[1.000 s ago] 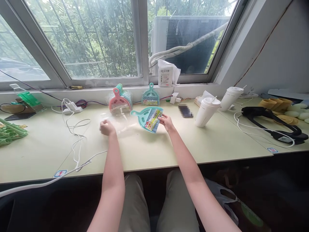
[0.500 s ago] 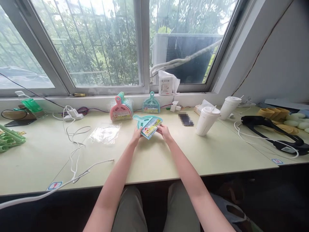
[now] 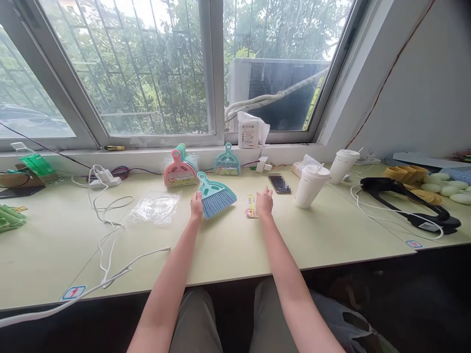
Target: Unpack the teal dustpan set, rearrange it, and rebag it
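Observation:
A teal hand brush [image 3: 217,202] with blue bristles, nested against a matching dustpan, is tilted just over the table. My left hand [image 3: 196,207] is closed around the left edge of this set. To its right, a yellow printed label card [image 3: 251,207] is at the tabletop. My right hand [image 3: 264,202] covers the card's right edge, fingers partly curled on it; the thumb is hidden. Behind stand a pink dustpan-and-brush set [image 3: 180,174] in front of several teal ones, and a single teal set [image 3: 227,164] against the wall.
Clear plastic bags [image 3: 156,207] lie left of my left hand. White cables [image 3: 106,235] trail across the left side. A phone [image 3: 279,184] and two white lidded cups [image 3: 311,189] stand right. Farther right lies a black strap-like frame [image 3: 412,201]. The table's front edge runs near my knees.
The label card has come off the brush set and moved right with my right hand. My left hand now holds the set alone, shifted slightly left, bristles exposed.

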Tool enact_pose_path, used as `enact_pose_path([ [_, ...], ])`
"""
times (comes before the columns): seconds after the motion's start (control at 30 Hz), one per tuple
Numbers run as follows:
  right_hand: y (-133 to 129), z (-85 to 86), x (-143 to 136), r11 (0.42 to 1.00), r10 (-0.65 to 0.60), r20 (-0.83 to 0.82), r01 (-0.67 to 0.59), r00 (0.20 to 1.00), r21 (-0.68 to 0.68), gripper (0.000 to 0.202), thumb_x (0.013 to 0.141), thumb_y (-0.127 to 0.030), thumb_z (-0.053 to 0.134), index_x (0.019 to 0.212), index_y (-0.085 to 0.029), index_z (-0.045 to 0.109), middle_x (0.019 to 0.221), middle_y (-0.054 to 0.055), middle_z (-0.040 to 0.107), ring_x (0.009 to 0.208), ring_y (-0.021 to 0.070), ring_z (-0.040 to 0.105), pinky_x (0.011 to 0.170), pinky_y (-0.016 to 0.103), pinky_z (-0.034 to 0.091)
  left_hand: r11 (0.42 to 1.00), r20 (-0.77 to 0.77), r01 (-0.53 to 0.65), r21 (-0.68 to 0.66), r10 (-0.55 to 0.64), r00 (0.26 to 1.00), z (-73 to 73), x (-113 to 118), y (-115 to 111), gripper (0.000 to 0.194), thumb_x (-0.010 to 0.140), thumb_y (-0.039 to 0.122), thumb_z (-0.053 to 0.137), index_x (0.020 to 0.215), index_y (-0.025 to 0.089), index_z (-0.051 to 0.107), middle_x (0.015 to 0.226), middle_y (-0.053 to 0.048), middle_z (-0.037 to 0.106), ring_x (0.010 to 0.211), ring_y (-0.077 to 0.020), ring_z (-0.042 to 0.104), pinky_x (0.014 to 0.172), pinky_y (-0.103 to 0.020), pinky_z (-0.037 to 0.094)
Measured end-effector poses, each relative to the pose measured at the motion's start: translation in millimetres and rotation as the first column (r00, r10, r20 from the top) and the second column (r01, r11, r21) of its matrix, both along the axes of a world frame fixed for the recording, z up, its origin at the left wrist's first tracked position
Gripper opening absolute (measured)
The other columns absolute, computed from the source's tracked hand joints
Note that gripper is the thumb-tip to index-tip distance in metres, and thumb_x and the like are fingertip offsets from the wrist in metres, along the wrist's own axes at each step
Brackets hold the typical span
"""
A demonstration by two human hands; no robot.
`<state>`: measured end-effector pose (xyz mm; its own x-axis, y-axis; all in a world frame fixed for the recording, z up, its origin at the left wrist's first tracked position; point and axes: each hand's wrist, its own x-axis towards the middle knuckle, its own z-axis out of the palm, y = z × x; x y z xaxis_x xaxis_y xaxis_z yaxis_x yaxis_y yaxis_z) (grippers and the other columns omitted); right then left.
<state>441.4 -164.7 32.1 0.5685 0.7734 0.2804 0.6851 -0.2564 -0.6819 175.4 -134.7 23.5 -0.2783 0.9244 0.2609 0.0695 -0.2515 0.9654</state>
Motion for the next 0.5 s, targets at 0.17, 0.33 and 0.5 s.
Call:
enact_pose_path([
  [0.17,-6.6,6.9,-19.3,0.994,0.107,0.213,-0.102,0.971,-0.034,0.036,0.089,-0.017,0.045,0.124,-0.016,0.056,0.120,0.019,0.058,0.114,0.0277,0.055,0.089,0.037,0.045,1.000,-0.108,0.020,0.003,-0.020,0.994,4.9,8.4,-8.8,0.037,0.089,0.047,0.043,0.094,0.018,0.066,0.095,-0.008,0.069,0.095,-0.0239,0.062,0.083,-0.034,0.047],
  [0.33,-4.4,-3.9,-23.3,0.910,0.354,0.242,-0.273,0.903,-0.313,0.022,0.085,-0.014,0.051,0.100,-0.018,0.068,0.106,0.015,0.065,0.103,0.0246,0.058,0.083,0.032,0.044,1.000,-0.169,-0.013,0.020,0.016,0.985,8.5,6.3,-10.4,0.038,0.091,0.043,0.039,0.100,0.017,0.066,0.099,-0.009,0.069,0.096,-0.0233,0.061,0.084,-0.032,0.045],
  [0.5,2.3,-15.2,13.2,0.987,0.101,0.235,-0.067,0.967,-0.147,0.040,0.090,-0.006,0.034,0.115,-0.017,0.064,0.122,0.016,0.056,0.113,0.0250,0.051,0.090,0.035,0.041,0.999,-0.196,-0.033,0.016,0.035,0.980,8.6,5.7,-9.2,0.038,0.092,0.040,0.040,0.109,0.018,0.064,0.105,-0.009,0.069,0.098,-0.0231,0.060,0.086,-0.031,0.044],
])
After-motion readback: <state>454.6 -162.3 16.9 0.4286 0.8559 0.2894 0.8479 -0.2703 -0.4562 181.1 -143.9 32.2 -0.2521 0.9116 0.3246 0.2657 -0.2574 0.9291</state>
